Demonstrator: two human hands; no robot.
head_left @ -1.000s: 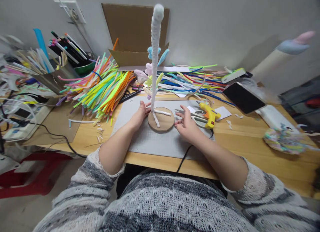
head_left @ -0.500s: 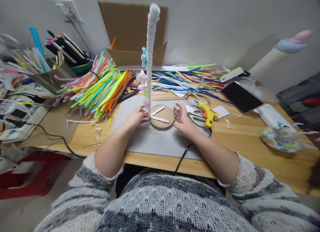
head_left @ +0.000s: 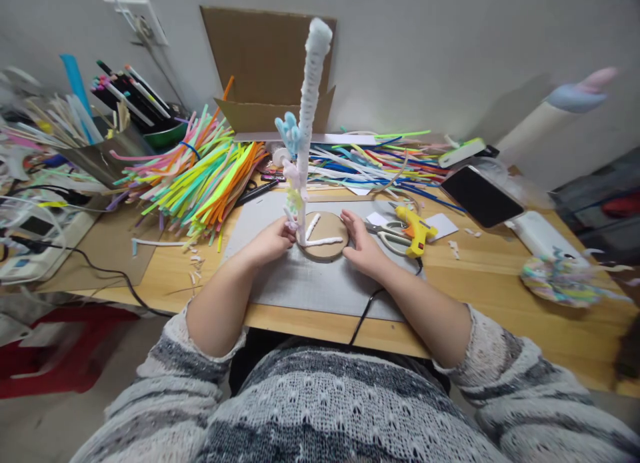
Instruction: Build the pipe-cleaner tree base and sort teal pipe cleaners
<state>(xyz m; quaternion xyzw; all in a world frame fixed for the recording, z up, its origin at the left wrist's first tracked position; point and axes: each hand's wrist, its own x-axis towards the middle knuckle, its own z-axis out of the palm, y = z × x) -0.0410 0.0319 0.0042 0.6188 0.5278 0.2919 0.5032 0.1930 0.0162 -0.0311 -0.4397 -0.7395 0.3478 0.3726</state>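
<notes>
A round cardboard disc (head_left: 326,248) lies on the grey mat, with a tall post wrapped in white pipe cleaner (head_left: 311,83) standing at its left side. Two white pipe-cleaner strips (head_left: 327,240) spread in a V from the foot of the post. Blue, pink and yellow pipe-cleaner flowers (head_left: 289,135) run down the post's left side. My left hand (head_left: 274,242) has its fingers curled at the left edge of the disc, near the post's foot. On the other side my right hand (head_left: 364,244) rests against the disc's edge, fingers and thumb apart.
A yellow glue gun (head_left: 416,232) and scissors (head_left: 393,235) lie right of the mat (head_left: 300,286). Bundled pipe cleaners (head_left: 200,176), loose ones (head_left: 360,160) and a cardboard box (head_left: 265,63) are behind. A phone (head_left: 483,195) leans at right; a power strip (head_left: 37,240) sits left.
The disc has turned a little between my hands, bringing the flowers further into view on the left. The post's top has shifted right, and the V of strips points differently.
</notes>
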